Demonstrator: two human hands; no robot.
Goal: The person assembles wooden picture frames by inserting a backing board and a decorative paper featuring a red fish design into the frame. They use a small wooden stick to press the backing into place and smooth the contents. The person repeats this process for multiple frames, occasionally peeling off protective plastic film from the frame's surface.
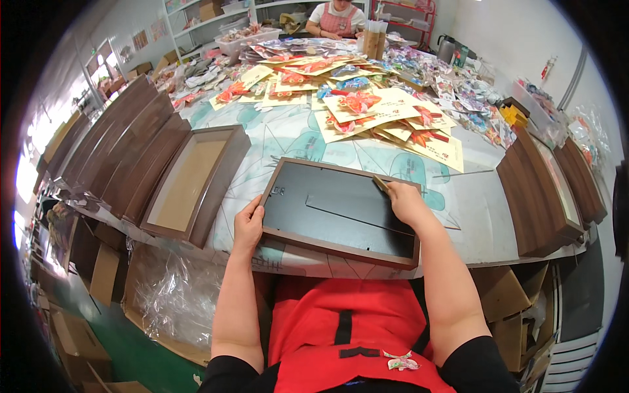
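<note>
A brown picture frame (341, 257) lies back side up at the table's near edge, tilted slightly down to the right. Its black backing board (314, 216) has a long flap outline and a small hanger near the left end. My left hand (247, 226) grips the frame's left side, thumb on top and fingers closed round the edge. In the closed fingers of my right hand (407, 204) is a small flat yellowish-tan tool (380, 184), its tip at the inner far edge of the frame. The tool's exact kind cannot be made out.
Deep brown frames (196, 177) stand in a row at the left; more brown frames (540, 196) stand at the right. Cream cards with red flowers (357, 105) are piled ahead. A co-worker (337, 19) sits across the table. Below the left edge is a carton of clear plastic (173, 295).
</note>
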